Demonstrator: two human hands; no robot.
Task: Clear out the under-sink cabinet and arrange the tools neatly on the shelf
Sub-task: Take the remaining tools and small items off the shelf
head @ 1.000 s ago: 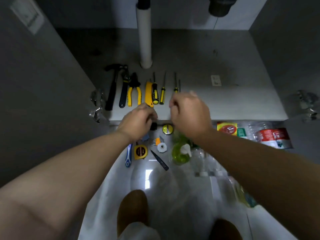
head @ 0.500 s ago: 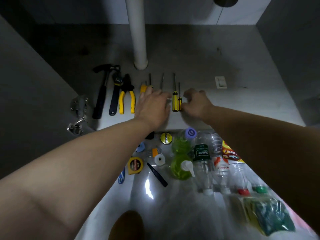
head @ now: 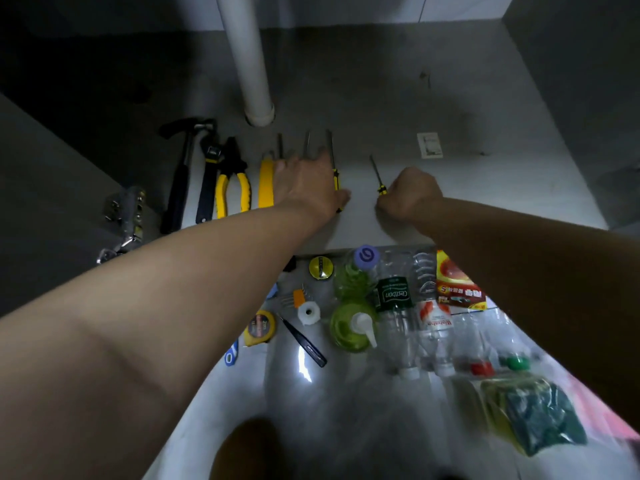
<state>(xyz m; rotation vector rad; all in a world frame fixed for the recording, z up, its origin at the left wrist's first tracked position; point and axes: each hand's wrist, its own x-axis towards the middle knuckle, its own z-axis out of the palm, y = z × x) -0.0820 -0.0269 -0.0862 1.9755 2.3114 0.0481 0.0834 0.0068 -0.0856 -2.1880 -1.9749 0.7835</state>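
The thin yellow-and-black metal screwdriver (head: 378,178) is now lying farther right — right hand (head: 410,197) gripping its handle, left hand (head: 306,183) lying flat, fingers straight.

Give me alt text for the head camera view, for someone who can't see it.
A person's left hand lies flat over a row of screwdrivers on a cabinet shelf while the right hand grips a small screwdriver set apart beside them. Hammer and pliers lie further left; bottles crowd the floor below.
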